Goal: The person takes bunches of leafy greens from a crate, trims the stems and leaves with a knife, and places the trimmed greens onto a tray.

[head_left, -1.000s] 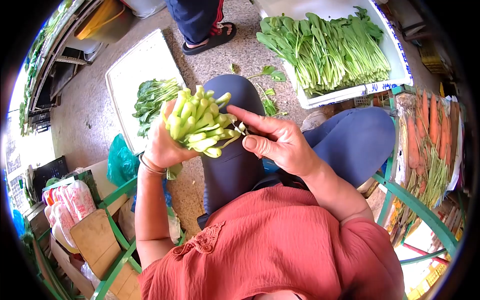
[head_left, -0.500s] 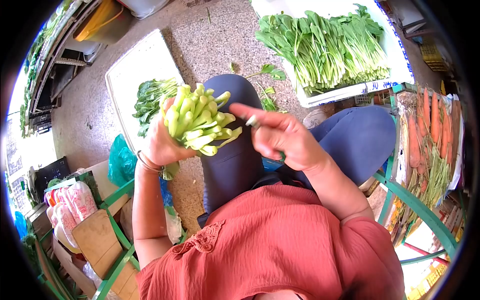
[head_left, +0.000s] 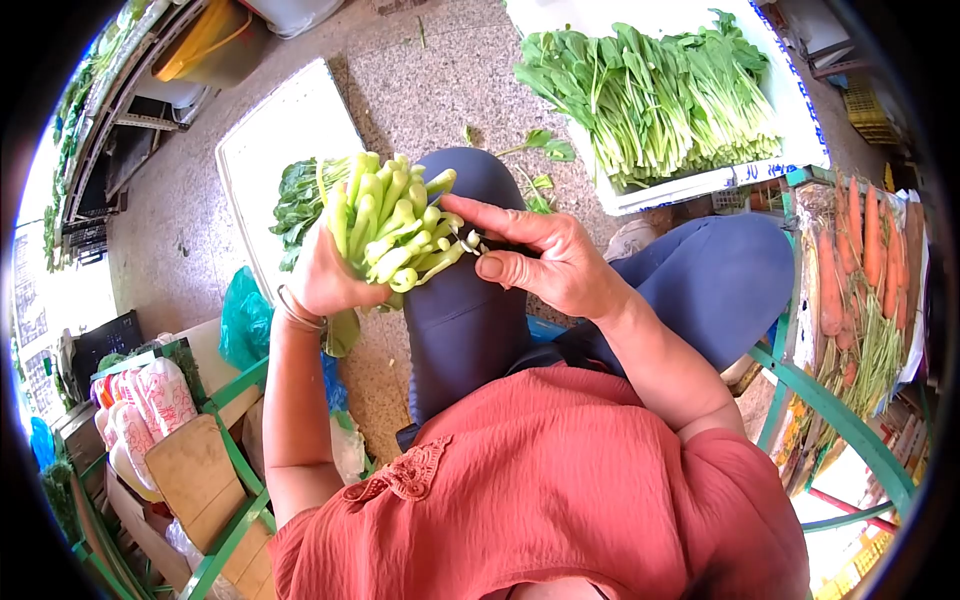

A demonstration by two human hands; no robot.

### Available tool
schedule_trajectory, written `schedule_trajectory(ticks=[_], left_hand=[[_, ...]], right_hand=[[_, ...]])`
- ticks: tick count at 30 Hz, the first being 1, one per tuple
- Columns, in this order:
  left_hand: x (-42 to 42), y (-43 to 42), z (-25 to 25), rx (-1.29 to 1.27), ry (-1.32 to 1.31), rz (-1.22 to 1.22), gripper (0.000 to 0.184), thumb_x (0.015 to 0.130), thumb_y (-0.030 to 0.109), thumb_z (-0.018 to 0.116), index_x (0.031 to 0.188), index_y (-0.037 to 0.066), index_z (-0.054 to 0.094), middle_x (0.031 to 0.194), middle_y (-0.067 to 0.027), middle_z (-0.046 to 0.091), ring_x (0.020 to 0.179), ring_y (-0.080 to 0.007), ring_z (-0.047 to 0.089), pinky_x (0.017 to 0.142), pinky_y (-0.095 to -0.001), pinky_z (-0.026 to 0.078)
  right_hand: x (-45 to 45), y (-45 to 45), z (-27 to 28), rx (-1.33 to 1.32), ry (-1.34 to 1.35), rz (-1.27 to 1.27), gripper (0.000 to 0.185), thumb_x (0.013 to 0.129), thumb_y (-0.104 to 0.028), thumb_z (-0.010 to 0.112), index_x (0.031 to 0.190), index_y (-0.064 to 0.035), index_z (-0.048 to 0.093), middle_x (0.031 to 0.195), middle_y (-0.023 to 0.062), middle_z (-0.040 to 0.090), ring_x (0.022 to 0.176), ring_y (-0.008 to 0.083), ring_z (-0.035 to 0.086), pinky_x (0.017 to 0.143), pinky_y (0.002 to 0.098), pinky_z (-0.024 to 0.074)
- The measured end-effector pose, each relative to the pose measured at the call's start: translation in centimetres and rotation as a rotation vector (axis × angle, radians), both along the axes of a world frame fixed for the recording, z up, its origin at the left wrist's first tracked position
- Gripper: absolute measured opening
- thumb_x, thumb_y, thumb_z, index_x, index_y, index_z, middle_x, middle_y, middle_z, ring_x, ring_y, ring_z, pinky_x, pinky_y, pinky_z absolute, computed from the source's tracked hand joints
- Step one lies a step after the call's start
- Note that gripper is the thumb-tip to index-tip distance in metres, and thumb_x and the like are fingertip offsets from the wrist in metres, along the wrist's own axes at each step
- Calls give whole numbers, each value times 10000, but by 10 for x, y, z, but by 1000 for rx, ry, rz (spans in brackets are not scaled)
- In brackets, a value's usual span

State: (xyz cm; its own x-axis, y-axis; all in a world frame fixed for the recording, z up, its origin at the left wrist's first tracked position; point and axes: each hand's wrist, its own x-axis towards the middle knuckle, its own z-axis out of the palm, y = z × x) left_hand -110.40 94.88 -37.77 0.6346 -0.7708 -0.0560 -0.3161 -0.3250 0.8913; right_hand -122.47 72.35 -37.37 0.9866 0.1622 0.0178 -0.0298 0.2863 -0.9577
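My left hand (head_left: 335,265) is wrapped around a bunch of leafy greens (head_left: 385,225), its pale cut stem ends facing me and its leaves pointing away to the left. At the right side of those stems, my right hand (head_left: 555,255) is closed with thumb and forefinger close together. Between them shows the short shiny tip of what looks like a small knife (head_left: 470,240); its handle is hidden in the palm. The tip meets the stem ends, with pale bits beside it. Both hands are above my knee (head_left: 465,310).
A white foam box (head_left: 700,182) at upper right holds rows of greens (head_left: 660,100). Beyond my left hand lies a white foam lid or tray (head_left: 290,115). Loose leaves (head_left: 545,145) litter the floor. Carrots (head_left: 870,250) stand at right, beside a green metal frame (head_left: 840,410).
My right hand has moved left and down to the stem ends, its thumb and forefinger now at them. The bunch in my left hand has shifted and turned slightly.
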Motion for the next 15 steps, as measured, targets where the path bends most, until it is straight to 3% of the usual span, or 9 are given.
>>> schedule_trajectory(ticks=[4, 6, 9, 15], left_hand=[[-1, 2, -3, 7, 6, -10, 787, 554, 49, 763, 1243, 2, 385, 1154, -84, 534, 1047, -172, 528, 918, -317, 418], [-4, 0, -2, -13, 198, 117, 834, 462, 107, 742, 1212, -20, 399, 1089, -87, 546, 985, -169, 523, 914, -289, 394], [-3, 0, -5, -34, 95, 79, 812, 460, 110, 748, 1194, -16, 423, 1065, -85, 554, 960, -172, 532, 891, -293, 410], [-5, -10, 6, -46, 169, 77, 727, 458, 115, 750, 1132, 4, 500, 1031, -85, 571, 922, -184, 549, 872, -301, 422]], right_hand=[[1, 1, -1, 20, 8, 9, 440, 842, -102, 611, 1260, -52, 482, 949, -42, 605, 651, 3, 405, 622, 161, 389], [2, 4, -9, -23, -95, -90, 415, 849, -101, 601, 1248, -57, 497, 1004, -35, 613, 647, 2, 396, 613, 157, 377], [2, 6, -16, -66, -73, -391, 393, 855, -94, 589, 1237, -53, 507, 1087, -7, 609, 714, 3, 454, 668, 154, 396], [12, 1, -4, -75, -30, -200, 401, 856, -89, 584, 1242, -34, 494, 1085, 16, 606, 917, 45, 527, 816, 179, 415]])
